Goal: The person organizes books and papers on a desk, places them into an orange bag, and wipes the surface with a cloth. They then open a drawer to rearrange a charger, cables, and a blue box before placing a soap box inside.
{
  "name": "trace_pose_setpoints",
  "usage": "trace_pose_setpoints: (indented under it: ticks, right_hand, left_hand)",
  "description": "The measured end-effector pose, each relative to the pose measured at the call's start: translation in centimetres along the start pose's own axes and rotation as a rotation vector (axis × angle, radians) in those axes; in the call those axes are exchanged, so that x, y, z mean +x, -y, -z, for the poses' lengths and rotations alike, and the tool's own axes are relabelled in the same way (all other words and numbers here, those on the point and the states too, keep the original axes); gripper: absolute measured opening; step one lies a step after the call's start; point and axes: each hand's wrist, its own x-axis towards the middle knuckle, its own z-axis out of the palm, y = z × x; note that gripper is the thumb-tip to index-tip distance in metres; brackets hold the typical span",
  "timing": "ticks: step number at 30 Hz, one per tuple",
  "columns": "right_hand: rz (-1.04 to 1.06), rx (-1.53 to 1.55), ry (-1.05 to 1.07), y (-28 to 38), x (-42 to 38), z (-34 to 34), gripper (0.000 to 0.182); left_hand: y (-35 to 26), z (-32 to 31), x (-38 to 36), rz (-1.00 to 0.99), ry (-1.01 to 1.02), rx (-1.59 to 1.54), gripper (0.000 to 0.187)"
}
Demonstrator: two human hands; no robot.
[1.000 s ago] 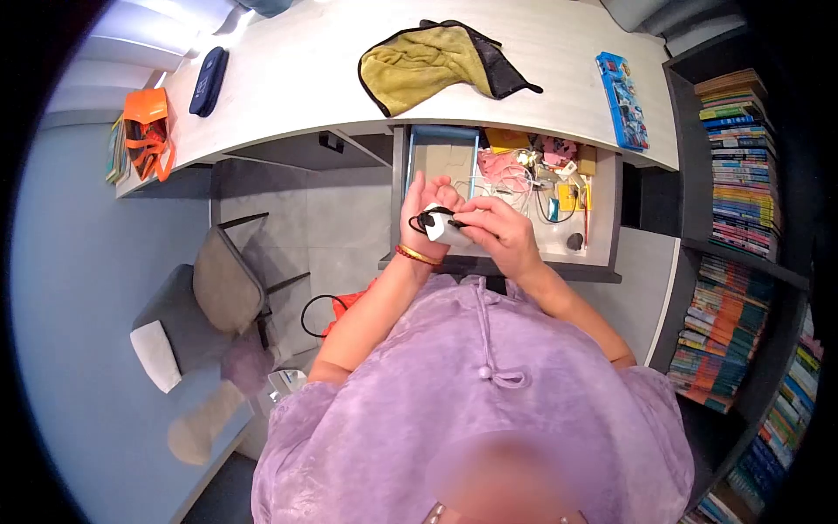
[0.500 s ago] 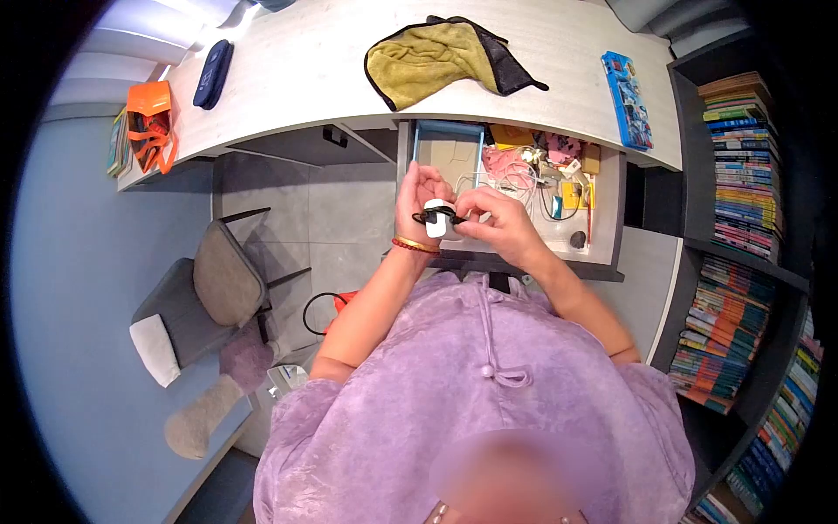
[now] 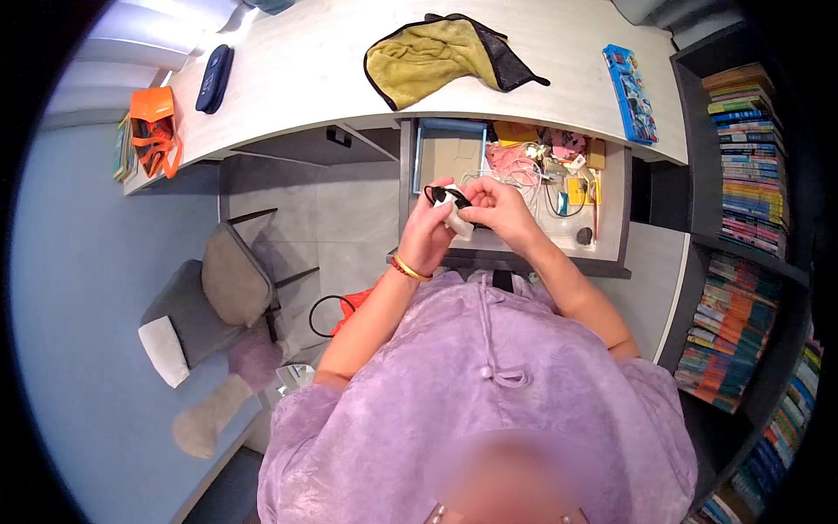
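Note:
A small white object (image 3: 458, 227), wound with a black cord (image 3: 451, 196), is held over the front of the open drawer (image 3: 559, 265). My left hand (image 3: 423, 237) is closed around its left side, a bracelet on the wrist. My right hand (image 3: 502, 214) pinches at the cord from the right, and its fingertips partly hide it. I cannot make out exactly what the white object is. Behind my hands the drawer contains a light-blue open box (image 3: 451, 126), tangled white cables (image 3: 522, 171) and several small items.
On the desk (image 3: 305, 65) lie a yellow-green cloth (image 3: 432, 65), a dark blue case (image 3: 215, 79) and a blue packet (image 3: 630, 96). An orange bag (image 3: 153, 109) stands at the left edge. Bookshelves (image 3: 694, 236) rise on the right; a grey chair (image 3: 231, 275) is on the left.
The white object has tilted from upright to a slant and shifted slightly right. My left fingers have curled around it, and my right hand has moved a little up along the cord.

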Motion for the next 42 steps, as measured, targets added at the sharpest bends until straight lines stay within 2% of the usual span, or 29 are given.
trace_pose_setpoints:
  ticks: [2,5,9,11,14,16,18,20,21,23,26,31,34,36,40,42]
  right_hand:
    - [0.024,0.013,0.045,-0.7,0.1,0.0,0.017]
    - [0.017,0.014,0.039,-0.7,0.0,0.0,0.015]
    - [0.043,0.146,0.103,0.4,-0.6,1.1,0.012]
    - [-0.065,0.188,0.229,1.9,-1.0,2.0,0.011]
    - [-0.144,0.078,0.234,2.8,-1.2,2.0,0.011]
    - [-0.131,0.052,0.187,2.2,-1.4,1.7,0.010]
    - [-0.125,0.030,0.147,1.3,-1.3,1.3,0.009]
    - [-0.063,-0.041,0.011,0.4,-0.8,1.3,0.012]
    - [0.016,-0.092,-0.036,-0.5,-0.6,1.1,0.012]
    - [0.041,-0.070,-0.028,-0.8,-0.8,1.1,0.010]
    - [0.068,0.013,0.021,0.2,-1.2,1.1,0.009]
    - [0.031,0.118,0.157,0.4,-0.9,1.7,0.010]
    - [0.078,0.098,0.181,-0.3,-0.6,1.8,0.011]
    - [0.037,0.172,0.227,-0.7,-0.5,2.1,0.012]
    - [0.006,0.131,0.200,-1.7,-0.8,1.2,0.013]
    - [-0.086,0.218,0.220,-2.4,-0.9,0.8,0.012]
  left_hand:
    - [0.3,0.2,0.1,-0.096,0.007,0.233,0.044]
    - [0.8,1.2,0.8,-0.147,-0.037,0.414,0.045]
    - [1.3,0.5,0.6,-0.195,-0.108,0.430,0.043]
    - [0.7,0.4,0.2,-0.044,-0.060,0.397,0.041]
    - [0.0,0.3,0.1,0.078,0.037,0.322,0.039]
    - [-0.5,-0.5,-0.2,0.073,0.057,0.280,0.042]
    - [-0.9,-0.6,-0.6,0.064,0.136,0.406,0.049]
    - [-0.1,-0.3,-0.2,0.015,0.171,0.419,0.050]
    - [0.2,-0.5,-0.2,-0.017,0.108,0.454,0.049]
    - [0.8,-0.8,-0.1,-0.102,0.003,0.550,0.045]
    - [1.5,-1.0,0.0,-0.189,-0.083,0.514,0.042]
    - [1.5,-1.1,0.1,-0.160,-0.155,0.511,0.040]
    - [1.8,-1.0,0.4,-0.257,-0.203,0.554,0.040]
    - [1.5,-1.6,0.4,-0.196,-0.245,0.560,0.043]
    - [1.2,0.0,0.8,-0.155,-0.213,0.576,0.039]
    - [0.2,0.7,0.8,0.107,-0.115,0.553,0.035]
